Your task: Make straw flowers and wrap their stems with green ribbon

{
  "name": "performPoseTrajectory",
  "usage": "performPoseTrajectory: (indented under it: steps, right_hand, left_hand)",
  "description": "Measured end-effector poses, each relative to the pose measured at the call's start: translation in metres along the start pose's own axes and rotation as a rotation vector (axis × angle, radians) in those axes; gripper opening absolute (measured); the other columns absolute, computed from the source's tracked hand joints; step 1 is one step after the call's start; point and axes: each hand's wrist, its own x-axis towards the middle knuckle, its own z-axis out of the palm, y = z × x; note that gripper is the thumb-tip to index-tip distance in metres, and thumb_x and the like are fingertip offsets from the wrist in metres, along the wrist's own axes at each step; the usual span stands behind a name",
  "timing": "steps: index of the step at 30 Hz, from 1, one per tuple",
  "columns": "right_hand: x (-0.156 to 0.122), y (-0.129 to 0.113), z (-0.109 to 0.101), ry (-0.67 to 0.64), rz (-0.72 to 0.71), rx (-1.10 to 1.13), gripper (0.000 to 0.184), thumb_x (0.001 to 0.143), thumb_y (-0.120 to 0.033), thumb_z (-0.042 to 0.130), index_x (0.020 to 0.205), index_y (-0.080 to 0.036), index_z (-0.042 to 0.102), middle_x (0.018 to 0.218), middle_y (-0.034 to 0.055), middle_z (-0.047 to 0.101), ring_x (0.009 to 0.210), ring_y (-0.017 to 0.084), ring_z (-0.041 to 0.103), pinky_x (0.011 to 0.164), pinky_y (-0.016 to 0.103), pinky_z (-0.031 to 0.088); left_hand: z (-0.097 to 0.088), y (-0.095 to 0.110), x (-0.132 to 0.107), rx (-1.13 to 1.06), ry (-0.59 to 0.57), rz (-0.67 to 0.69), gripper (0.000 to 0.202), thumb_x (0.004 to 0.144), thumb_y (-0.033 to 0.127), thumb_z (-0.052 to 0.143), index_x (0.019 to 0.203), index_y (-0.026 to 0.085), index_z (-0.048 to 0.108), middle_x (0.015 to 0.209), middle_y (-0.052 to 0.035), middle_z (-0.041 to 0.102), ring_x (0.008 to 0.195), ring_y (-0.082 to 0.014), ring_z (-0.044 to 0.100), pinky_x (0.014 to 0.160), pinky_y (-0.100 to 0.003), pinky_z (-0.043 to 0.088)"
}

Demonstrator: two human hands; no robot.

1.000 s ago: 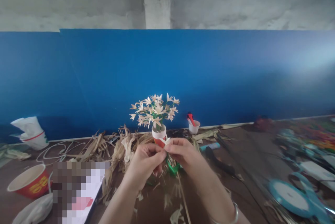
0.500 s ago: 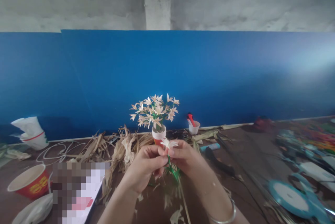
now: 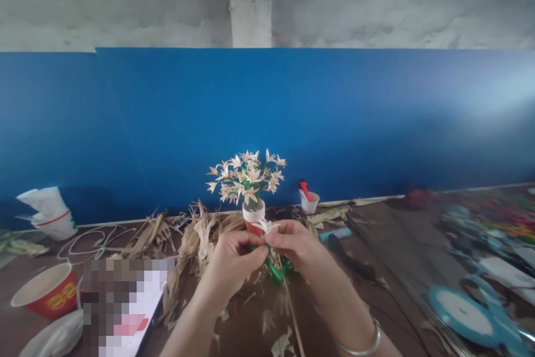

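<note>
A small cream artificial flower (image 3: 264, 225) is pinched between my two hands in the middle of the view. My left hand (image 3: 240, 257) closes thumb and fingers at its base. My right hand (image 3: 290, 241) has thumb and forefinger on its petals. Just behind stands a bunch of similar cream flowers (image 3: 251, 176) on green stems, set in a white and red cup (image 3: 253, 215). Below my fingers some shiny green material (image 3: 276, 274) lies on the brown table (image 3: 246, 326); my hands partly hide it.
Dry corn husks (image 3: 200, 240) spread along the blue partition (image 3: 175, 123). A red paper bowl (image 3: 45, 293) and white cups (image 3: 54, 220) stand at left. At right are a roll of light-blue ribbon (image 3: 462, 315), a black-handled tool (image 3: 351, 259) and a small cup (image 3: 310, 203) holding something red.
My right fingers have shifted slightly left and up over the flower's petals, which now look more bunched. My left thumb has moved slightly. The things on the table stay in place.
</note>
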Motion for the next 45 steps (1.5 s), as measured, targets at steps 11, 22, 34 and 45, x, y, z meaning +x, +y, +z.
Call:
performPoseTrajectory:
  steps: [11,22,34,45]
  right_hand:
    - [-0.002,-0.01,0.004,0.07,-0.014,-0.158,0.021,0.058,-0.029,0.077,0.056,-0.013,0.062,0.052,-0.0033,0.055,0.051,0.007,0.043,0.054,0.024,0.03]
    - [-0.004,-0.011,0.006,0.074,0.008,-0.146,0.023,0.055,-0.031,0.079,0.056,-0.014,0.063,0.057,-0.002,0.059,0.055,0.009,0.049,0.059,0.025,0.036]
    - [-0.002,0.006,-0.001,-0.182,-0.007,0.143,0.02,0.066,-0.031,0.077,0.072,-0.012,0.071,0.067,0.0028,0.066,0.06,0.011,0.057,0.061,0.024,0.041]
    - [-0.004,-0.002,0.0,0.05,-0.001,-0.002,0.024,0.058,-0.03,0.081,0.057,-0.014,0.064,0.051,-0.0032,0.053,0.049,0.007,0.041,0.049,0.022,0.028]
  left_hand:
    - [0.001,-0.004,0.004,0.043,-0.044,0.004,0.017,0.068,0.027,0.06,0.055,0.016,0.057,0.032,0.007,0.044,0.028,-0.005,0.034,0.033,-0.017,0.024]
    - [-0.002,-0.006,0.004,-0.037,-0.072,-0.014,0.024,0.068,0.031,0.064,0.052,0.016,0.054,0.03,0.0067,0.043,0.026,-0.0028,0.03,0.032,-0.017,0.018]
    - [-0.004,-0.015,0.008,-0.429,-0.262,0.003,0.032,0.056,0.039,0.077,0.057,0.016,0.053,0.041,0.0062,0.049,0.029,-0.0015,0.032,0.03,-0.015,0.016]
    - [0.0,-0.002,0.001,0.046,-0.018,0.131,0.012,0.069,0.025,0.063,0.062,0.016,0.063,0.053,0.0021,0.059,0.035,-0.0063,0.048,0.035,-0.017,0.03]
